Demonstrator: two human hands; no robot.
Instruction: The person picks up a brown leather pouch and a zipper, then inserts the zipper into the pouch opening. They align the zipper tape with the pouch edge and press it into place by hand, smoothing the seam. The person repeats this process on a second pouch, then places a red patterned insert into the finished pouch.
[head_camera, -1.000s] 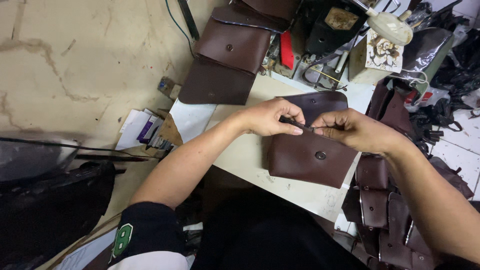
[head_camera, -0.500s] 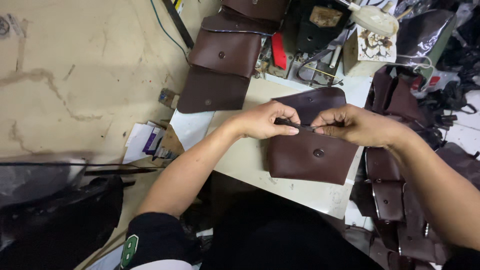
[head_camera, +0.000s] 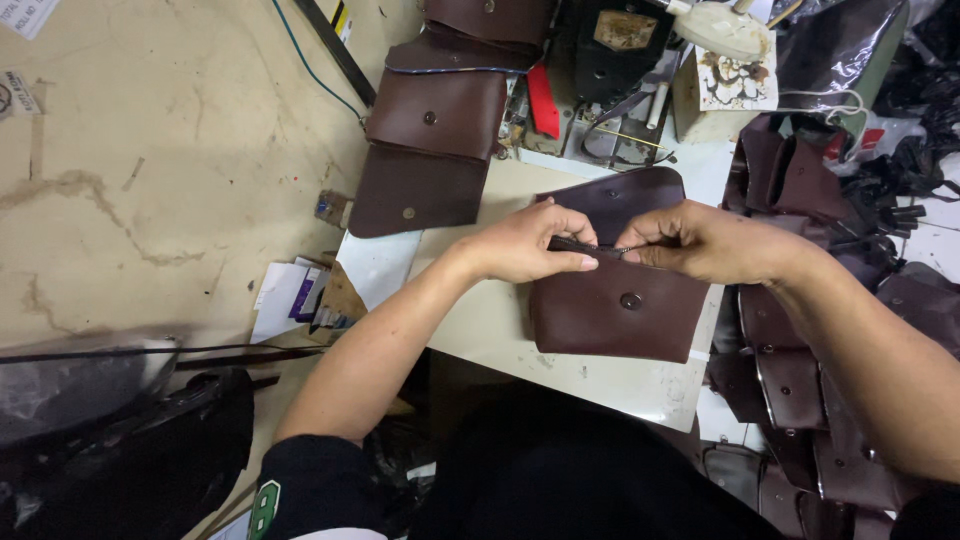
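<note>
Hands met over a dark brown leather pouch with a round metal snap button (head_camera: 615, 300), which lay flat on the pale, scuffed tabletop (head_camera: 480, 325) and serves as the landmark for everything else. At the pouch's upper edge, where its flap folded back, the left hand (head_camera: 525, 245) pinched one end of a thin dark zipper strip (head_camera: 585, 246) between thumb and fingers, its grip narrow and closed on the strip. The right hand (head_camera: 700, 240) pinched the same strip from the other side, fingertips drawn tightly together on it, so that the two hands nearly touched above the snap. Both bare forearms reached in from the near edge of the tabletop, below the pouch. Beyond the pouch and to its left, a row of similar brown leather flap pouches with small snaps (head_camera: 430, 150) lay overlapping, running off the far edge of the tabletop toward the beige stained floor (head_camera: 150, 170). Directly beyond the pouch stood a dark sewing machine (head_camera: 610, 50) with a red part beside it. To the right of the pouch, a heap of more brown leather pieces (head_camera: 790, 330) hung down past the tabletop's edge. Left of the pouch, lower down, some paper slips (head_camera: 290, 295) lay on the floor.
</note>
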